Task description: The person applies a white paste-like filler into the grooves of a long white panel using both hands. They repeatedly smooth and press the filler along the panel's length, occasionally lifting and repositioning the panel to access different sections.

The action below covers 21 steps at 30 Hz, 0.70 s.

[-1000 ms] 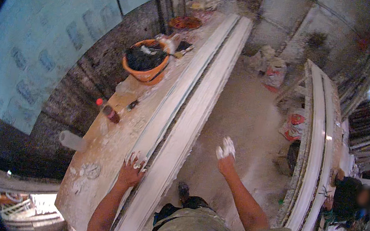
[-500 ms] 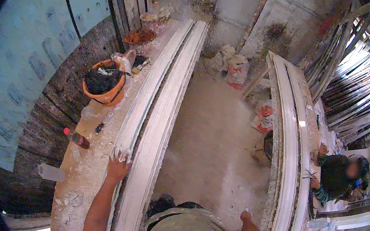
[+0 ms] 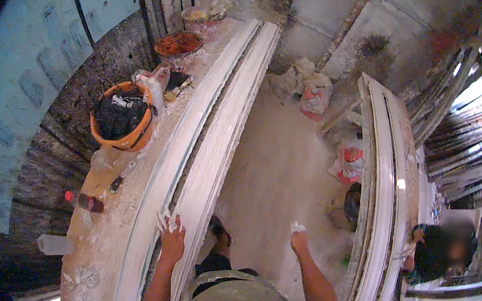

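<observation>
Two long white moulding strips run along the left bench: an outer strip [image 3: 179,136] and an inner strip [image 3: 208,170], with a dark gap between them. My left hand [image 3: 172,240] is over the near part of the inner strip, beside the gap. Its fingers are spread and coated in white paste; whether it touches the strip I cannot tell. My right hand [image 3: 299,238] hangs over the floor between the two benches. The fingers look closed, with white stuff at the tips; what they hold, if anything, is hidden.
On the left bench [image 3: 93,234] stand an orange bucket [image 3: 147,132] with a dark lining, a dark drink bottle [image 3: 91,203], a clear bottle [image 3: 56,245] and an orange-brown basin [image 3: 179,45]. More strips [image 3: 385,200] lie on the right bench, where another person [image 3: 444,250] works. Sacks [image 3: 316,96] sit at the back.
My left hand has moved right, from the outer strip to over the inner one, fingers still spread. My right hand has risen and moved left over the floor. The view has shifted slightly.
</observation>
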Each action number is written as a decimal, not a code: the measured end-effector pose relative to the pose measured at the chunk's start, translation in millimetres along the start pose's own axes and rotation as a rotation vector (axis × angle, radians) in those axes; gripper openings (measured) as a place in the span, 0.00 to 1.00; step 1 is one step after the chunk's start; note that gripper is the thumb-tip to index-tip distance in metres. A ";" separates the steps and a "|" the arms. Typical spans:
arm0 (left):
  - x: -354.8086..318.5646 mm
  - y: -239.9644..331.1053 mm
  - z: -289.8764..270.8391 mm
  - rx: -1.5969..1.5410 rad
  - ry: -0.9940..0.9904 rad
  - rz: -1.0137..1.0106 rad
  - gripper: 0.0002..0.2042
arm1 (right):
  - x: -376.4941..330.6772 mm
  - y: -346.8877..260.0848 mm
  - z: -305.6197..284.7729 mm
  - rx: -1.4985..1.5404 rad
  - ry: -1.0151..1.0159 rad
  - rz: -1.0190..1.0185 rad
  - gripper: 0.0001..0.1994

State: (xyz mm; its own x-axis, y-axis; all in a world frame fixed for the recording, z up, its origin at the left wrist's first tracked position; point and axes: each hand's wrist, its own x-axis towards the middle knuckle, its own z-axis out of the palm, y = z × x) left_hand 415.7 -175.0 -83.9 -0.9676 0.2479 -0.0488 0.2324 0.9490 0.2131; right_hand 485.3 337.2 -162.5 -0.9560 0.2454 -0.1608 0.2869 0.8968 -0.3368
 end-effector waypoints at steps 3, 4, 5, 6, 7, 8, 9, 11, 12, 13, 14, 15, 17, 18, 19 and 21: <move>34.8 11.4 -5.8 -0.223 -0.031 -0.125 0.28 | 100.7 -96.9 -28.5 0.418 0.230 -0.084 0.12; 44.7 16.2 -7.3 -0.301 -0.052 -0.167 0.28 | 139.3 -123.6 -39.0 0.502 0.256 -0.174 0.12; 56.0 19.5 -9.9 -0.266 -0.046 -0.158 0.28 | 175.5 -148.6 -48.4 0.635 0.163 -0.138 0.12; 66.9 18.2 -15.7 -0.231 -0.034 -0.145 0.28 | 214.7 -175.2 -55.1 0.773 0.031 0.003 0.12; 73.9 18.3 -23.9 -0.196 -0.085 -0.146 0.28 | 245.8 -200.0 -60.8 0.655 0.200 -0.144 0.12; 82.7 23.9 -31.2 -0.343 -0.007 -0.256 0.28 | 272.2 -220.3 -69.1 0.630 0.288 -0.181 0.12; 90.7 26.0 -40.3 -0.406 0.042 -0.279 0.28 | 299.3 -242.0 -77.9 0.732 0.266 -0.163 0.12; 103.9 30.8 -57.4 -0.463 0.105 -0.317 0.28 | 353.5 -281.1 -101.8 0.962 0.148 -0.111 0.15; 111.7 31.8 -63.5 -0.456 0.068 -0.362 0.28 | 373.8 -297.0 -114.3 0.961 0.076 -0.050 0.13; 113.5 35.4 -68.5 -0.510 0.064 -0.435 0.27 | 394.0 -312.7 -125.8 0.899 0.098 -0.131 0.13; 116.4 36.9 -72.4 -0.557 0.075 -0.510 0.27 | 410.9 -325.5 -136.7 0.792 0.070 -0.178 0.15; 118.8 38.0 -74.6 -0.581 0.141 -0.546 0.27 | 425.4 -341.2 -140.9 0.845 0.087 -0.132 0.15; 122.6 34.1 -76.1 -0.517 0.110 -0.598 0.27 | 449.8 -368.5 -139.7 0.975 0.117 -0.041 0.14; 122.4 34.7 -75.0 -0.495 0.108 -0.626 0.27 | 461.0 -377.9 -136.3 0.917 0.150 -0.097 0.14; 123.6 37.1 -71.9 -0.476 0.105 -0.656 0.27 | 469.0 -384.3 -129.2 0.986 0.218 -0.168 0.11; 122.6 46.2 -66.1 -0.516 0.147 -0.798 0.26 | 487.2 -389.8 -113.5 1.084 0.260 -0.206 0.12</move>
State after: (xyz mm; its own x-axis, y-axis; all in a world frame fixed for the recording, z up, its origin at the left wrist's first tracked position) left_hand 301.3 -113.6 -15.5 -0.8325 -0.4942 -0.2503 -0.5385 0.6158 0.5751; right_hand -99.3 149.0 -4.3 -0.9387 0.3124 0.1455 -0.0961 0.1680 -0.9811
